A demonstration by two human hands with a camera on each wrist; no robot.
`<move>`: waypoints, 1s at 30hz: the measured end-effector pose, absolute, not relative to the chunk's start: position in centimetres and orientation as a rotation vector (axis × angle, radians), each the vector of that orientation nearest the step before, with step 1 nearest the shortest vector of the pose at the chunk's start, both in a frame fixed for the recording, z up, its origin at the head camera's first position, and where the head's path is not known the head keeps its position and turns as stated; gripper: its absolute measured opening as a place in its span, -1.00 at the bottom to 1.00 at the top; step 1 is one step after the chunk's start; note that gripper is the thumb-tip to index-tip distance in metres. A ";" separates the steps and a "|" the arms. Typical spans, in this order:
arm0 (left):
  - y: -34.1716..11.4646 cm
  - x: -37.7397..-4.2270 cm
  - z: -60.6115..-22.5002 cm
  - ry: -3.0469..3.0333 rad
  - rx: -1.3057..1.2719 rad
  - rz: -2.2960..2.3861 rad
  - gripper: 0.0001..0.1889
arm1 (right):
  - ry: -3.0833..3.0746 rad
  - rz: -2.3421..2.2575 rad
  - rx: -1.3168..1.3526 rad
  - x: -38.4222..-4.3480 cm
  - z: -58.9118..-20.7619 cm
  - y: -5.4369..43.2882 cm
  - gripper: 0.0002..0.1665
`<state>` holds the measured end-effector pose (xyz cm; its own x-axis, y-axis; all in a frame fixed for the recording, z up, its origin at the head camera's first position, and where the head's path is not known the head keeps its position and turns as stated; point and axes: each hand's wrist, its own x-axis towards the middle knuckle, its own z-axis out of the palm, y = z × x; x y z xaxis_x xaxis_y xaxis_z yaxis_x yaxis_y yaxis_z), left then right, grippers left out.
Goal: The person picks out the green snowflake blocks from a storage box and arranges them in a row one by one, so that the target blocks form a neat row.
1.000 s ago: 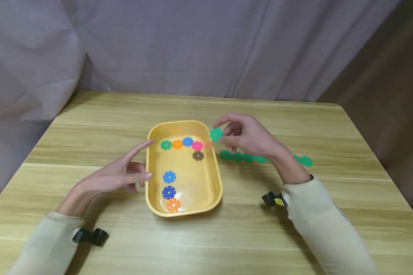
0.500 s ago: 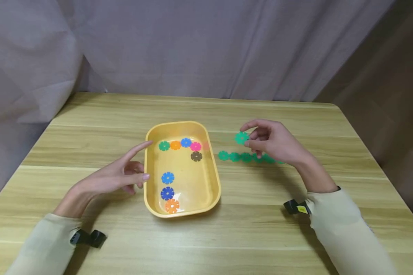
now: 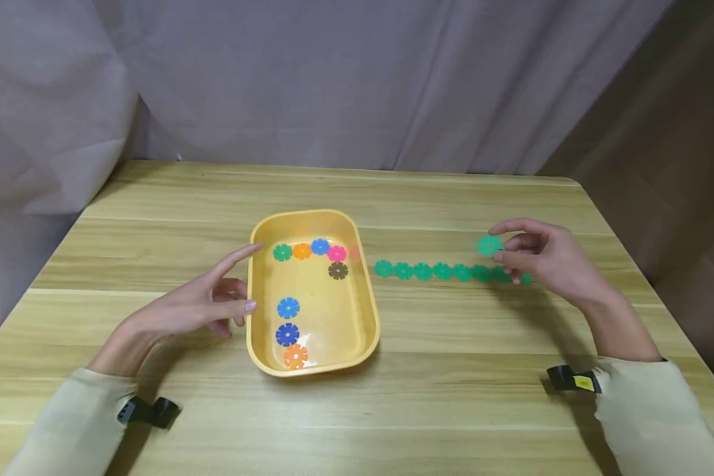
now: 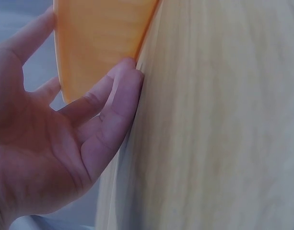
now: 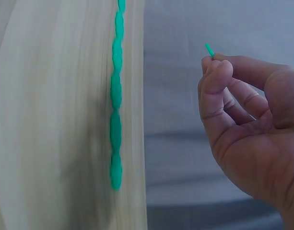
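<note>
In the head view my right hand pinches a green snowflake disc between thumb and fingertips, above the right part of a green row. The right wrist view shows this disc edge-on as a thin green sliver at the fingertips. Below lies a straight row of green snowflake discs, its right end partly covered by the hand. My left hand touches the left side of a yellow tray, forefinger and thumb spread along the rim. Up close, its fingertips rest at the tray's outer wall.
Inside the tray lie several loose discs: a green one, a pink one, a brown one, others blue and orange. The wooden table carries everything. A grey curtain hangs behind its far edge.
My right hand has carried the green disc from beside the tray's right rim rightward along the row, uncovering more of the row's middle. The left hand stays at the tray.
</note>
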<state>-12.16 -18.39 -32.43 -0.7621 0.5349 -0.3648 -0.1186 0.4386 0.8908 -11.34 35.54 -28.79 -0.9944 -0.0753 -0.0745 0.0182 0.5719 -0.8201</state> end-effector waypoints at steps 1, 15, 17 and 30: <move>-18.4 -12.2 -32.4 2.065 0.348 1.348 0.03 | 2.697 -1.418 -0.024 -11.2 -28.8 36.1 -0.55; -18.8 -12.2 -32.0 2.034 0.398 1.354 0.04 | 2.669 -1.486 0.072 -9.9 -29.5 43.0 -0.57; -18.8 -12.2 -32.1 2.031 0.400 1.351 0.04 | 2.667 -1.457 0.066 -10.0 -29.9 43.6 -0.58; -19.0 -12.3 -32.1 2.029 0.382 1.353 0.04 | 2.633 -1.358 0.141 -10.2 -31.3 45.6 -0.68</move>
